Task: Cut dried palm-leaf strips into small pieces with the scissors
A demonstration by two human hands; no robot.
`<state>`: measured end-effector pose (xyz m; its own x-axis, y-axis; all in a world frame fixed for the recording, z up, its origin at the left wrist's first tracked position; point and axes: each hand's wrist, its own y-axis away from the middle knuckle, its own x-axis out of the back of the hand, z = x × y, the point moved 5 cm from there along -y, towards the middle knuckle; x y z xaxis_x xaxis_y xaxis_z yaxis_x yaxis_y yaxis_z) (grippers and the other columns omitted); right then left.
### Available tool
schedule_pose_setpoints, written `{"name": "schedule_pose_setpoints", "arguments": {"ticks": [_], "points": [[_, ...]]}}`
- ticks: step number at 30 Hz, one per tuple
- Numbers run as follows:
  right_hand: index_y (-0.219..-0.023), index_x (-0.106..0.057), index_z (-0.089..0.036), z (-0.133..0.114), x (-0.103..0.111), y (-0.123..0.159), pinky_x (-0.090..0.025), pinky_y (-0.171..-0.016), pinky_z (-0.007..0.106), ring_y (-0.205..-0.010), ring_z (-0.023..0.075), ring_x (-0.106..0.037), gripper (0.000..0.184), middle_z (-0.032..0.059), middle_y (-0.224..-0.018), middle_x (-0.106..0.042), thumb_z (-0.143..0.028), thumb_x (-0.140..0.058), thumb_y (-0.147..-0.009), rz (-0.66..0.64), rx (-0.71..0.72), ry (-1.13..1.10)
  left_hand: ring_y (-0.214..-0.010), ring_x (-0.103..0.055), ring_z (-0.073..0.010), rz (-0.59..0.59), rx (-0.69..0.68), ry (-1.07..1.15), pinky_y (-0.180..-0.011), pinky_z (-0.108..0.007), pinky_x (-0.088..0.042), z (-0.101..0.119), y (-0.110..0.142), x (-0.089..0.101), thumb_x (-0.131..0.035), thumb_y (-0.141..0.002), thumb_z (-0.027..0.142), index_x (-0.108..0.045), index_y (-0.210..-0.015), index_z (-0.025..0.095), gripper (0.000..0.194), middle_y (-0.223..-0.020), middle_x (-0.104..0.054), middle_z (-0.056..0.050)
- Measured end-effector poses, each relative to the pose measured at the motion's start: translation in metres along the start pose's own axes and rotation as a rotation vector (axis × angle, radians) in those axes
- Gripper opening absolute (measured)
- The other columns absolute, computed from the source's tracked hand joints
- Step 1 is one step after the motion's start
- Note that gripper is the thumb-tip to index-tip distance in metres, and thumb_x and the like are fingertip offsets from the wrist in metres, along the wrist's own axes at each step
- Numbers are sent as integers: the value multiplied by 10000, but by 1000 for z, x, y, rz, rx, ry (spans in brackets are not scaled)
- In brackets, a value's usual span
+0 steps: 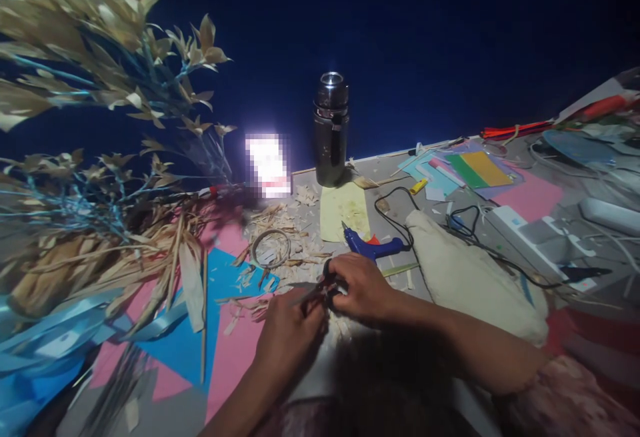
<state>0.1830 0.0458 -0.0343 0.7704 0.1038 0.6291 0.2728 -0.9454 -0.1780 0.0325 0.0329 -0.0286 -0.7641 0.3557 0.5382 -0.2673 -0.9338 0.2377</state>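
My right hand (357, 284) is closed around the dark handles of a pair of scissors (327, 280), whose blades point left toward my other hand. My left hand (290, 327) is curled low over the table's near edge, its fingertips close to the scissors; what it pinches is hidden. Just beyond my right hand lies a blue hot glue gun (373, 245) with a dark cord. Dried husk scraps (300, 260) are strewn past my left hand, and a ring of tape (271, 248) rests among them.
A dark thermos flask (331, 134) stands on the far side beside a yellow sheet (345, 214). Branches with husk leaves (195, 50) rise at left above a husk bundle (60, 274). A cream cloth bundle (470, 274), power strip (525, 240) and cords lie at right.
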Motion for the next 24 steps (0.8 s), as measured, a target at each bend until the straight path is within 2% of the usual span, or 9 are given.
{"name": "schedule_pose_setpoints", "arguments": {"ticks": [3, 5, 9, 11, 14, 16, 18, 21, 24], "points": [[-778, -601, -193, 6, 6, -4, -453, -746, 339, -762, 216, -624, 166, 44, -781, -695, -110, -675, -655, 14, -84, -50, -407, -493, -136, -42, 96, 144, -457, -244, -333, -2, 5, 2, -516, -820, 291, -511, -560, 215, 270, -459, -574, 15], [-835, -607, -187, 11, 13, -7, -482, -716, 324, -758, 201, -648, 123, 51, -828, -707, -157, -662, -729, -4, -155, -176, -382, -488, -127, -49, 149, 233, -451, -236, -347, -3, 8, 5, -532, -828, 313, -495, -593, 218, 255, -440, -578, 25], [-1018, -604, -173, 11, 12, -6, -526, -837, 344, -953, 218, -686, 393, 83, -1045, -716, -268, -793, -686, -205, -281, -672, -363, -475, -116, -47, 166, 273, -428, -220, -340, -1, 8, 8, -542, -796, 279, -491, -612, 217, 201, -414, -563, 37], [-986, -616, -169, 5, 8, -3, -524, -814, 331, -912, 210, -686, 327, 72, -990, -721, -269, -770, -715, -233, -247, -660, -355, -472, -109, -55, 162, 256, -417, -213, -340, 0, 8, 5, -536, -763, 239, -485, -598, 217, 174, -417, -552, 45], [-846, -629, -176, -4, 4, -1, -496, -770, 320, -793, 195, -655, 143, 45, -850, -710, -151, -690, -719, -169, -73, -367, -350, -488, -114, -74, 164, 204, -395, -210, -341, 1, 9, -2, -554, -752, 265, -505, -584, 211, 182, -431, -554, 41], [-777, -616, -183, -4, 6, -3, -476, -811, 344, -784, 206, -639, 189, 36, -791, -695, -77, -693, -640, -104, 12, -186, -352, -495, -118, -77, 173, 193, -387, -210, -342, 1, 12, -4, -570, -760, 310, -531, -595, 205, 199, -434, -555, 36], [-760, -602, -185, 1, 14, -7, -470, -835, 361, -794, 213, -637, 211, 37, -773, -686, -57, -691, -618, -39, -3, -132, -349, -492, -115, -73, 194, 225, -385, -205, -338, 1, 14, -1, -573, -759, 324, -547, -615, 199, 192, -433, -562, 34], [-879, -606, -175, 7, 29, -9, -504, -763, 324, -783, 183, -655, 128, 54, -860, -700, -156, -656, -763, -29, -96, -277, -337, -482, -105, -33, 217, 297, -388, -198, -332, 1, 15, 8, -571, -765, 352, -542, -633, 195, 207, -432, -581, 27], [-1057, -611, -169, 3, 23, -4, -530, -790, 316, -921, 199, -680, 362, 73, -1012, -703, -276, -757, -744, -186, -211, -631, -329, -474, -103, -12, 213, 313, -387, -198, -328, 3, 13, 12, -574, -765, 378, -532, -623, 195, 235, -423, -585, 19]]}}
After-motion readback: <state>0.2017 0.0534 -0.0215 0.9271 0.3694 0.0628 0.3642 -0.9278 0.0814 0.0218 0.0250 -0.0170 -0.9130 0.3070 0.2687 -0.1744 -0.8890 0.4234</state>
